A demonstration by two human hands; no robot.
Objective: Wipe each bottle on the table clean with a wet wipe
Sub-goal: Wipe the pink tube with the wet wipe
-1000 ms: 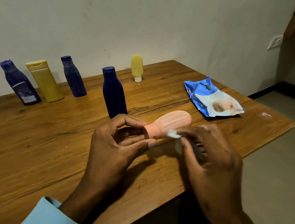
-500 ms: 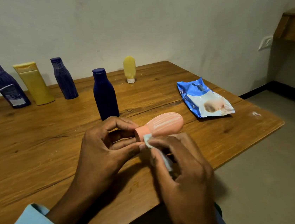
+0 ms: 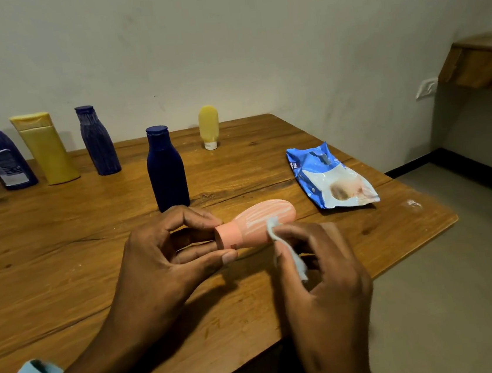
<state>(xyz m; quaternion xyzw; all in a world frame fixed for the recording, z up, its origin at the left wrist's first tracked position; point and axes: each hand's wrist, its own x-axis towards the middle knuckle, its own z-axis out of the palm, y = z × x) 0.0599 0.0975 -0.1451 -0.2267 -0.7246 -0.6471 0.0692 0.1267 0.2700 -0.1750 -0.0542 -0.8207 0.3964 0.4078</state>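
Pink bottle (image 3: 261, 222): held sideways just above the table (image 3: 64, 268), cap pinched by the left hand (image 3: 167, 256). Wet wipe (image 3: 289, 255): gripped in the right hand (image 3: 319, 273), pressed to the bottle's body. Five bottles stand behind; wipes packet (image 3: 329, 176) lies right.

Both hands (image 3: 167, 262) (image 3: 319, 273) in pinching grip

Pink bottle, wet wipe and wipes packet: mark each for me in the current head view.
pink bottle (image 3: 262, 218), head view, on its streaked body beside the cap.
wet wipe (image 3: 297, 261), head view, on the white fold showing between the right hand's fingers.
wipes packet (image 3: 312, 163), head view, on the blue upper part.
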